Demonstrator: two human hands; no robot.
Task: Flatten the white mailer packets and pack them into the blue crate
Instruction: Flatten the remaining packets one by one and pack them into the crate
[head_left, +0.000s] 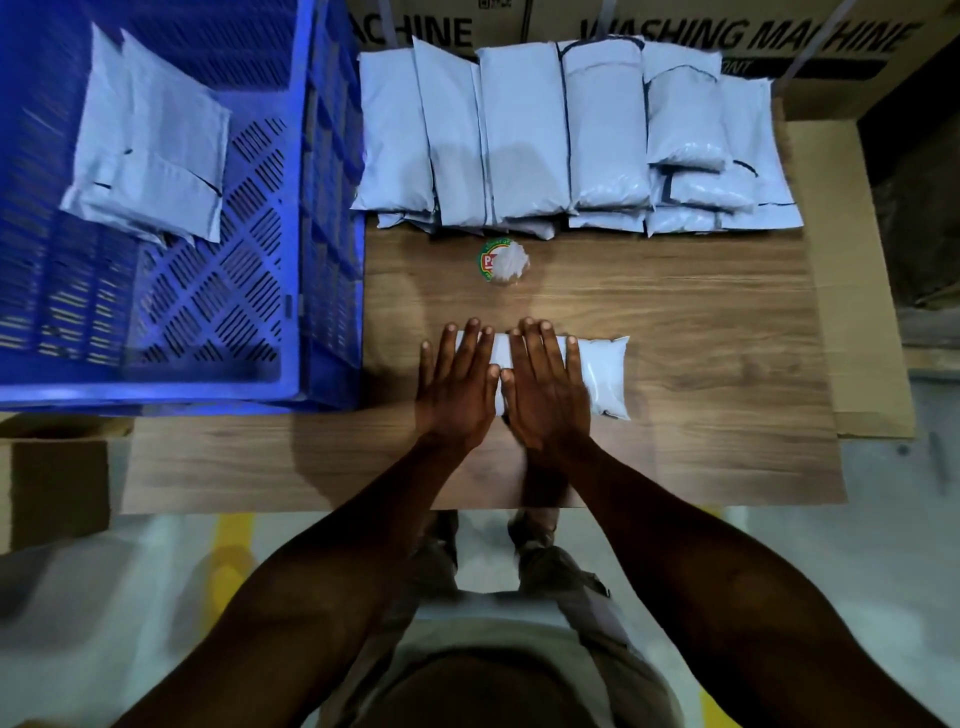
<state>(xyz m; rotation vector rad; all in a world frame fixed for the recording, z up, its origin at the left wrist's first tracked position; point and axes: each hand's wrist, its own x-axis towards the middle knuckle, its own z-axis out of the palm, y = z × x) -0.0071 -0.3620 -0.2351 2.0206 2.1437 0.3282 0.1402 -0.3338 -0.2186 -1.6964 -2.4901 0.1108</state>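
White plastic under both palms: the left hand (457, 382) and the right hand (545, 384) lay side by side, fingers straight, pressing one packet (605, 376) flat on the wooden table (701, 322), its right end poking out beyond the fingers. Nothing gripped, just flat pressure. Over in the blue crate (291, 208), at the table's left, a few packets (150, 150) already lay on the floor of it. Early going, I'd say, because a long row of packets (519, 140) waited along the far edge, some stacked. A small round tub (501, 262) sat between that row and the hands.
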